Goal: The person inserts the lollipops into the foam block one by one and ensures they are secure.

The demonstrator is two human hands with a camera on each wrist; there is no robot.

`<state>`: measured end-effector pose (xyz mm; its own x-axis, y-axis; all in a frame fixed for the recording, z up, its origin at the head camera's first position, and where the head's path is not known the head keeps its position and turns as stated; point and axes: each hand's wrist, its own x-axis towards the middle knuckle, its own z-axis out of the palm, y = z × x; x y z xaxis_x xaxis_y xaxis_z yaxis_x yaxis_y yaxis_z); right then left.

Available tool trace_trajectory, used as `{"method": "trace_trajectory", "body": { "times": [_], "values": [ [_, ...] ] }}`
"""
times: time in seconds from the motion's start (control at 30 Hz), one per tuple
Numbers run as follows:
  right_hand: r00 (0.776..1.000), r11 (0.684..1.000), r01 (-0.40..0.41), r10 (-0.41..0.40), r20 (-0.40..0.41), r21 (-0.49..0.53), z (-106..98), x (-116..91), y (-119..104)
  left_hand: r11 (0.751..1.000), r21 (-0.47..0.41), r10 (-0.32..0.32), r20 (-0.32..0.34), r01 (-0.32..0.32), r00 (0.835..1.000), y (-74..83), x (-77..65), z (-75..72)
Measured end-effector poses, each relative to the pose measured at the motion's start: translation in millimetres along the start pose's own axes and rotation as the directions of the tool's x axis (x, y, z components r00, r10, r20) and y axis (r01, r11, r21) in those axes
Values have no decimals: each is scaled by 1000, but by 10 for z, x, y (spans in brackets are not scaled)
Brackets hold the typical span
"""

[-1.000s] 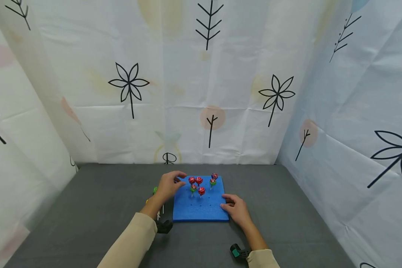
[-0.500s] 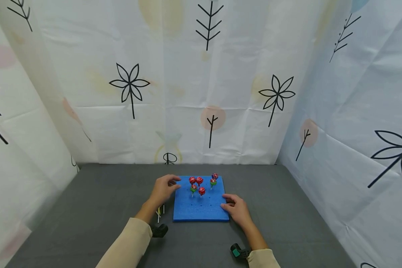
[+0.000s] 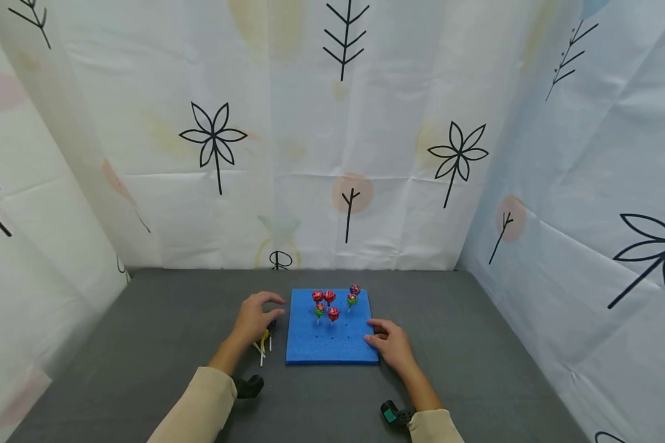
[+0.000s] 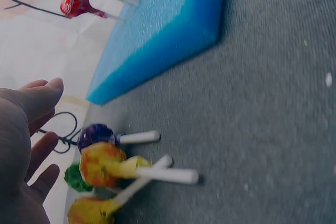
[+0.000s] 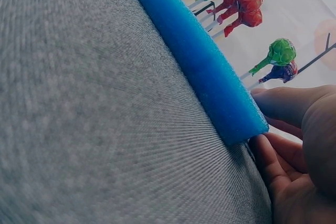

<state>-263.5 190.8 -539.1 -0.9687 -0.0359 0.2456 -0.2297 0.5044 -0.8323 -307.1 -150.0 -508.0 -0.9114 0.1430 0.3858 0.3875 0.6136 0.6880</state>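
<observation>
My left hand (image 3: 253, 317) is left of the blue foam board (image 3: 310, 352), its fingers and thumb apart and nothing between them. Close by it lie several loose lollipops: a purple one (image 4: 96, 136), a yellow-orange one (image 4: 102, 163), another yellow one (image 4: 89, 211) and a green one (image 4: 77, 178), white sticks pointing toward me. My right hand (image 3: 393, 346) holds the board's right edge, thumb (image 5: 283, 103) over the top and a finger against the side. Stuck upright in the board are several lollipops, among them a red one (image 3: 334, 314), a green one (image 3: 352, 299) and a purple one (image 3: 355, 289).
Small holes (image 3: 332, 338) run across the front part of the board. The grey table (image 3: 449, 344) reaches back to a white patterned cloth wall (image 3: 288, 123). A black strapped device (image 3: 249, 387) sits at the left wrist, and a similar device (image 3: 394, 413) at the right one.
My left hand has moved left and toward me, off the board's left edge to the loose lollipops. The right hand and the lollipops in the board have stayed put.
</observation>
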Motion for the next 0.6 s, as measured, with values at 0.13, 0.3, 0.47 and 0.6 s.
{"method": "trace_trajectory", "body": {
  "times": [0.13,0.3,0.47,0.6],
  "values": [
    [1000,1000,1,-1,2,-8,-1,0,2,1000,9,-18,12,18,1000,-39,-38,-56],
    [1000,1000,2,-2,-1,-11,-1,2,-5,999,41,-34,2,34,999,-83,-74,-86],
    [1000,1000,-7,6,-4,-21,4,6,-16,997,27,-77,-2,77,997,-146,-98,-103],
    [1000,1000,-2,2,-2,-25,0,-4,-24,992,-14,-123,4,123,992,-212,-103,-121]
  ]
}}
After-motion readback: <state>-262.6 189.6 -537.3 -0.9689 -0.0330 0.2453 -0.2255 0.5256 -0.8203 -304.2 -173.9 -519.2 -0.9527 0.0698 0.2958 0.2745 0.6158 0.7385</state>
